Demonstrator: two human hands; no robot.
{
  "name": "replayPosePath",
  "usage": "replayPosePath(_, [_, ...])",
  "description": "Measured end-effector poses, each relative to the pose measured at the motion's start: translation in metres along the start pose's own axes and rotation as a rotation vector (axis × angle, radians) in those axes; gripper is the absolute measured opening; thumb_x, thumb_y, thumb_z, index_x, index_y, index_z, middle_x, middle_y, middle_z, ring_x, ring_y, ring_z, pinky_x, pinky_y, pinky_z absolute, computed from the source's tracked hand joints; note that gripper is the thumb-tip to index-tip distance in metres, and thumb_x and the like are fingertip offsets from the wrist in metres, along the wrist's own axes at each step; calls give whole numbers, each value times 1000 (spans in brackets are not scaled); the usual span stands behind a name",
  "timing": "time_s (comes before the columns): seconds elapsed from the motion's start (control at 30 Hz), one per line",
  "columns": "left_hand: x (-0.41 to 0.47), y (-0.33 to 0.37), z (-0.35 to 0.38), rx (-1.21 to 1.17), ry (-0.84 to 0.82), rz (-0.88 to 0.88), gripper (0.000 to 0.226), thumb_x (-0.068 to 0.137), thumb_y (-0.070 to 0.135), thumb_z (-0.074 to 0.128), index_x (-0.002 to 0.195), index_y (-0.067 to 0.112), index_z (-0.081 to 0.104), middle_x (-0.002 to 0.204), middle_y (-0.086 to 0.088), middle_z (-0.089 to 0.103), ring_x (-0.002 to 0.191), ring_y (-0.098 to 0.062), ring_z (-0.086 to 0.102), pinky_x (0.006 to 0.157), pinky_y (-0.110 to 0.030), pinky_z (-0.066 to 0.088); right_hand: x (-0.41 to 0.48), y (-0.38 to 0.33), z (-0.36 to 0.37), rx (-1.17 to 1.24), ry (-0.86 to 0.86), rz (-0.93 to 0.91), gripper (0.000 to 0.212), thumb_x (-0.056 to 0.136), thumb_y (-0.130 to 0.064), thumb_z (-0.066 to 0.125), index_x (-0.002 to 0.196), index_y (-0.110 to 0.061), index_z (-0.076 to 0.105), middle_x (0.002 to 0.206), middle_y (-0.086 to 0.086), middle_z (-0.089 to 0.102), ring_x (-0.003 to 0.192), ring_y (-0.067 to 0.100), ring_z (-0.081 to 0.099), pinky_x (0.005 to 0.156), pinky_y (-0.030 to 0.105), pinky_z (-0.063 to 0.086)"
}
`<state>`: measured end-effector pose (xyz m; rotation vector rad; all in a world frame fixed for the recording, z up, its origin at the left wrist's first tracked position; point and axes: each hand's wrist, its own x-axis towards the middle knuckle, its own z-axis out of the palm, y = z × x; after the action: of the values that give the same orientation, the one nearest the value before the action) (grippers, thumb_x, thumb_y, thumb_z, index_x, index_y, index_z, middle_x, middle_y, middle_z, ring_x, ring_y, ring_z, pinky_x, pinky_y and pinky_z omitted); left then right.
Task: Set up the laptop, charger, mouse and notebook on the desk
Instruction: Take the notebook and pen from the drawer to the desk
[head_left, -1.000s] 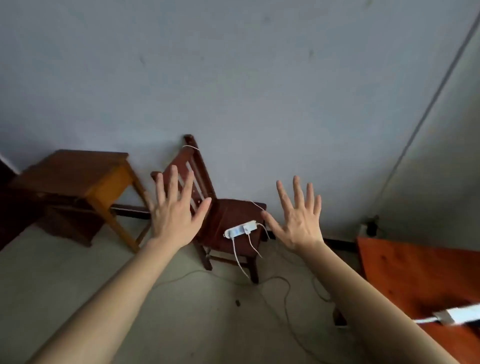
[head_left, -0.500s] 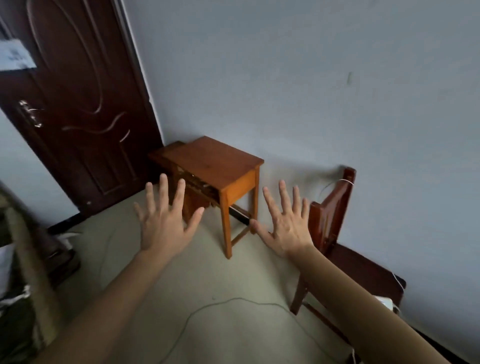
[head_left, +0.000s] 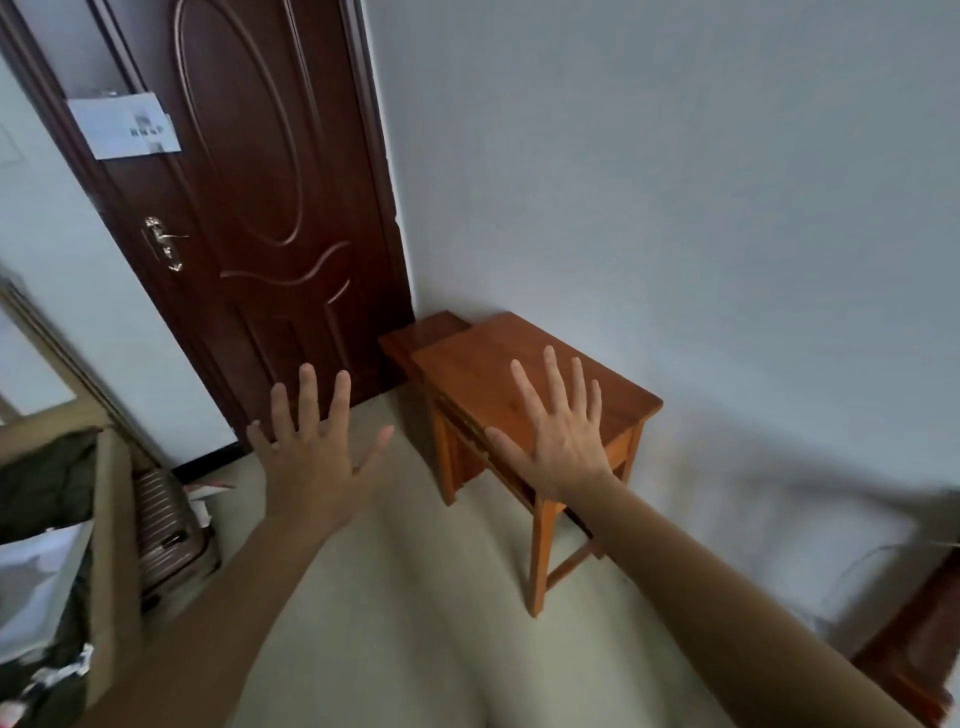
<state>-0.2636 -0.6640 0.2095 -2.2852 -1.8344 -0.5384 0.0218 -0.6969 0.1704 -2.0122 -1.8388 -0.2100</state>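
Your desk (head_left: 483, 364) is a small orange-brown wooden one, standing upright on slim legs against the grey wall, right in the corner beside the dark door; its flat top is bare, with a darker low piece tucked just behind it

Your two hands, the left hand (head_left: 311, 462) and the right hand (head_left: 558, 436), are bare, with no rings, gloves or watch on them. Both forearms are uncovered as well, with no sleeve reaching down from the picture's lower edge.
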Motion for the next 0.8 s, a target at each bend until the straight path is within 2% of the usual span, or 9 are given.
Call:
replayPosePath(0.23, [135,-38,39,16,95,-38,82,90,74,29,155,26,22,164,-14,15,145,-45,19,101,-76,28,170,-22,53,29,-33,-84,84,91,-83,24,159,-41,-1,170,4,-6,153,41,-10,113,63,-10])
replayPosePath(0.4, [228,-105,89,51,118,-65,83,89,73,31,157,27,21,164,-12,13,145,-44,19,99,-74,29,277,-64,113,-13,-38,-182,86,91,-83,25,160,-39,3,170,5,-1,154,42,-4,111,63,-10])
replayPosePath(0.57, [339,-175,131,23,140,-35,82,90,74,28,157,29,15,165,-10,10,146,-44,17,100,-76,29,378,-102,169,-40,15,-160,84,91,-83,23,160,-40,0,170,2,-4,152,38,-13,112,58,-16])
replayPosePath(0.7, [437,-214,140,-30,76,3,81,92,73,25,157,25,17,165,-14,10,146,-46,15,103,-76,27,462,-137,197,-64,-16,-84,83,90,-85,16,157,-44,-9,169,3,-12,152,38,-18,116,62,-9])
replayPosePath(0.8, [492,-224,149,-24,74,94,81,92,72,27,156,22,22,164,-16,14,145,-47,18,102,-75,28,505,-145,207,-99,3,-35,84,89,-86,14,158,-44,-7,170,3,-14,153,40,-14,118,63,-6])
